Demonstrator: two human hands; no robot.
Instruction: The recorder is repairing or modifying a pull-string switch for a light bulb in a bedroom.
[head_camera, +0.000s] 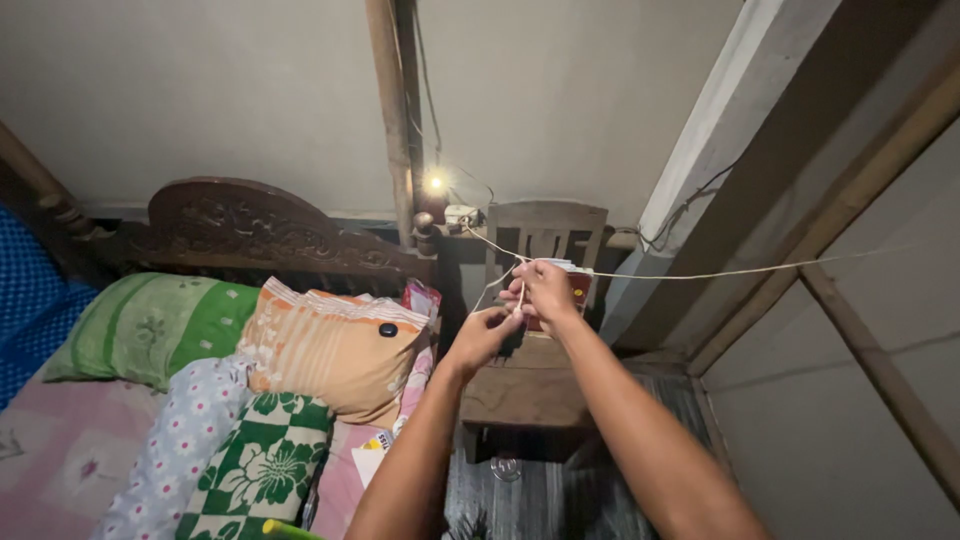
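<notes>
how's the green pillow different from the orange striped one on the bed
The green pillow lies low and flat toward the bed's far left; the orange striped pillow sits propped up nearer the hands. The green one bears pale flower prints; the orange one has stripes and a dark round object on top. Both rest below the carved headboard.

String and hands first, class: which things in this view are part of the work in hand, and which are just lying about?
In hand:
string, stretched across the room
left hand, pinching the string
right hand, gripping the string

Lying about:
orange pillow
green pillow
wooden chair
carved headboard
lit bulb
</notes>
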